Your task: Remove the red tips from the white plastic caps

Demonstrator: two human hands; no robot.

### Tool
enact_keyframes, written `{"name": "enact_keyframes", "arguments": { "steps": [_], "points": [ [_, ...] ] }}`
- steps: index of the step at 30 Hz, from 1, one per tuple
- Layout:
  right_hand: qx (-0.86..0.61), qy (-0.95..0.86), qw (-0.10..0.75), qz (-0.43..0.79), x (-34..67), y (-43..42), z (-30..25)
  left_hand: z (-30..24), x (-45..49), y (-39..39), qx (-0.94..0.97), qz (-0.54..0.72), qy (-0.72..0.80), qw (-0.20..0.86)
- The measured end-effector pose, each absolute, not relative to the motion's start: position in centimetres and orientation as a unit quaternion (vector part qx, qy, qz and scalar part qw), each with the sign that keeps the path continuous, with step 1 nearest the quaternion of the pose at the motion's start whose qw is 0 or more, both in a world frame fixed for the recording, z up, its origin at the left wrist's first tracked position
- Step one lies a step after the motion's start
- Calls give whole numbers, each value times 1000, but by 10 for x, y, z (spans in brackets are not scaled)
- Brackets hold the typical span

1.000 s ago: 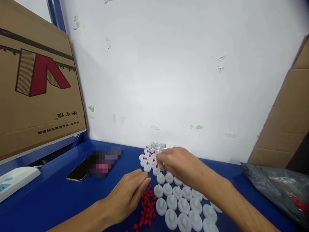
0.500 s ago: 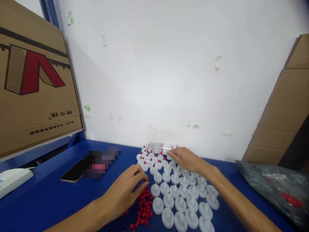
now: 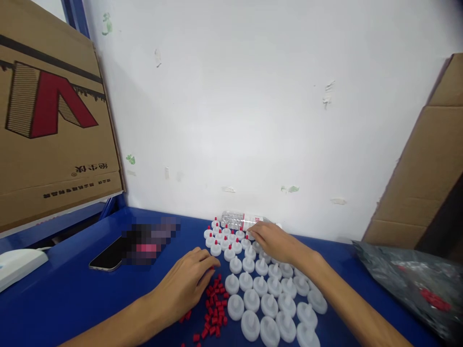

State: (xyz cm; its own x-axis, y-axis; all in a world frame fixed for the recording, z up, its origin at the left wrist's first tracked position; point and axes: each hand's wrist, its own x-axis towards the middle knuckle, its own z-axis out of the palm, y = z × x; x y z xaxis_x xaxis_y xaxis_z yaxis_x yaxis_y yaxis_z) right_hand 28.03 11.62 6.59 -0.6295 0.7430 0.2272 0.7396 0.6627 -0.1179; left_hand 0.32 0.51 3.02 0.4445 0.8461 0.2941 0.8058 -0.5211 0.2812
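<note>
Rows of white round plastic pieces with a nozzle on top [image 3: 269, 305] stand on the blue table. Those at the back left carry small red caps [image 3: 229, 247] on their nozzles. My right hand [image 3: 277, 243] reaches over the back rows, thumb and fingers pinched together at a white piece; what they grip is hidden. Left of the rows, my left hand [image 3: 186, 279] hovers above a pile of loose red caps [image 3: 216, 306]. Its thumb and forefinger are closed together, with a bit of a red cap showing between them.
A clear plastic bottle [image 3: 233, 220] lies against the white wall behind the pieces. To the left are a phone [image 3: 108, 254], a white device [image 3: 21, 267] and a printed carton [image 3: 61, 159]. A grey plastic bag [image 3: 408, 279] and cardboard [image 3: 415, 173] are at the right.
My right hand has shifted slightly left, its fingers drawn in closer to the pieces. My left hand has pulled slightly back left from the red pile, and its fingertips have come together.
</note>
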Motion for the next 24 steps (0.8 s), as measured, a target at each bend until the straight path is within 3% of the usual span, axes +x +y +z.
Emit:
{"name": "enact_keyframes", "arguments": {
  "steps": [9, 24],
  "points": [
    [-410, -908, 84, -14, 277, 110, 67, 37, 7, 1, 847, 193, 493, 56],
    [-345, -929, 131, -11, 270, 102, 72, 34, 3, 4, 844, 191, 497, 58]
  ]
}}
